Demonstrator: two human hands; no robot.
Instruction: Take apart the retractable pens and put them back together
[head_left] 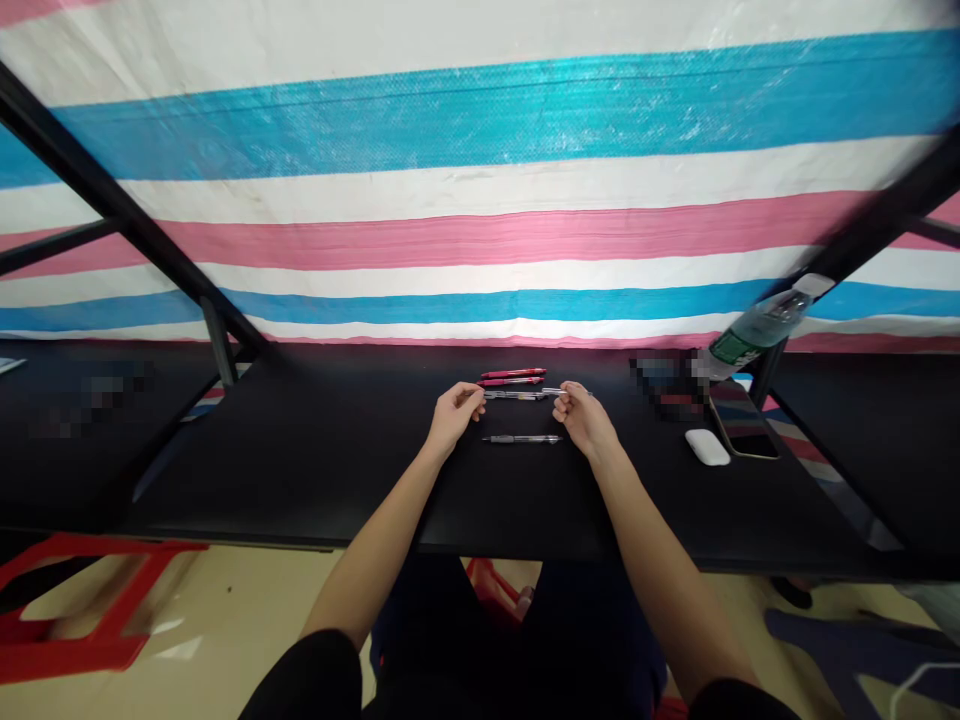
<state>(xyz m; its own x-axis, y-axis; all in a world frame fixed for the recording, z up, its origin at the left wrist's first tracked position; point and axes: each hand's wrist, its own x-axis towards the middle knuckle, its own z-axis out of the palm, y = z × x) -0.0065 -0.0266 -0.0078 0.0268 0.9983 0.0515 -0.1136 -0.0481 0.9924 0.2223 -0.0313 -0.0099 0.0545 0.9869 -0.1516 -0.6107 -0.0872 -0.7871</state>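
My left hand is closed in a pinch at the left end of a clear pen, which lies level over the black table. My right hand pinches another slim clear pen; its end pokes out to the left, and the fingers hide most of it. Just beyond the hands are two red pens, an upper red pen and a lower red pen, lying side by side. Nearer to me, a single clear pen with dark parts rests crosswise between my wrists.
On the right of the black table are a white earphone case, a phone and a tilted water bottle by the black frame post. A striped sheet hangs behind. A red stool stands at lower left.
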